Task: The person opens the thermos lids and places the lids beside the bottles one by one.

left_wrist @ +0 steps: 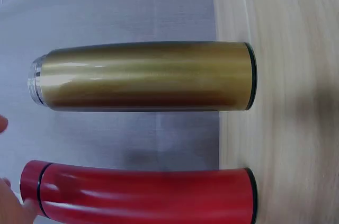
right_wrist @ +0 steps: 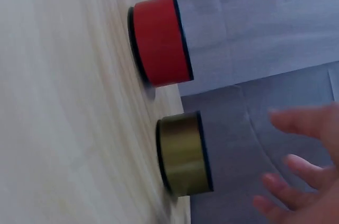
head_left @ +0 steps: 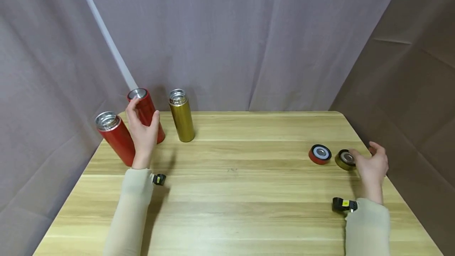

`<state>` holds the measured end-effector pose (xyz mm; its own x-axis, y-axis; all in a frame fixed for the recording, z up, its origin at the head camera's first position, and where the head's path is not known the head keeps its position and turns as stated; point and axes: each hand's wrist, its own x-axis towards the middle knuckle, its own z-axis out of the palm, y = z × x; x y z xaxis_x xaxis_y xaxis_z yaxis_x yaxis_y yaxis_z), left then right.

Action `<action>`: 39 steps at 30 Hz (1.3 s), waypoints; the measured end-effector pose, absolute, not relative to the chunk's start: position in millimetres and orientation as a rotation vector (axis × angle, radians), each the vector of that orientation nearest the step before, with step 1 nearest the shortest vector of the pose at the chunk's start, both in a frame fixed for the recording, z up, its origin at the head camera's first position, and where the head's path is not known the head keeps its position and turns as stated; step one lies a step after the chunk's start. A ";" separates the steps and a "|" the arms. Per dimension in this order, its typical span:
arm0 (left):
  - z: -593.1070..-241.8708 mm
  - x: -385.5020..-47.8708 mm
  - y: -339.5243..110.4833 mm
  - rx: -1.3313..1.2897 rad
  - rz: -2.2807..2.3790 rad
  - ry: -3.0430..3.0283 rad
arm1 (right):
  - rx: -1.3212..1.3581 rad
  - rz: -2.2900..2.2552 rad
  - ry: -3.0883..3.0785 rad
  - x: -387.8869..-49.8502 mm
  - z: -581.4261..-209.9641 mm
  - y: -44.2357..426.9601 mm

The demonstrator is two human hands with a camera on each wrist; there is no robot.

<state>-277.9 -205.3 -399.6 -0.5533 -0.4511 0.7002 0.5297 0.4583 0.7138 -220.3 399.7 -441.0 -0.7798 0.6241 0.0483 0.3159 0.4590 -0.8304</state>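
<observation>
My left hand (head_left: 143,135) is at the capped red thermos (head_left: 145,112), fingers spread by its lid (left_wrist: 32,181). The thumb stands apart from the lid; whether the other fingers touch it I cannot tell. To its left is a lidless red thermos (head_left: 119,141), partly behind the hand. A lidless gold thermos (head_left: 183,121) stands upright to the right. At the table's right side, my right hand (head_left: 371,169) hovers with parted fingers beside a gold lid (head_left: 343,163), apart from it in the right wrist view. A red lid (head_left: 316,160) lies just left of the gold one.
The wooden table (head_left: 231,192) has its back edge against a grey curtain (head_left: 220,42). Brown cloth (head_left: 419,90) hangs along the right side. Each wrist carries a small black camera, the left one (head_left: 160,179) and the right one (head_left: 341,204).
</observation>
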 end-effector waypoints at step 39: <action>-468.5 -313.9 -239.7 0.473 -1.608 -1.987 | -0.838 1.278 -2.151 -221.2 -448.9 395.3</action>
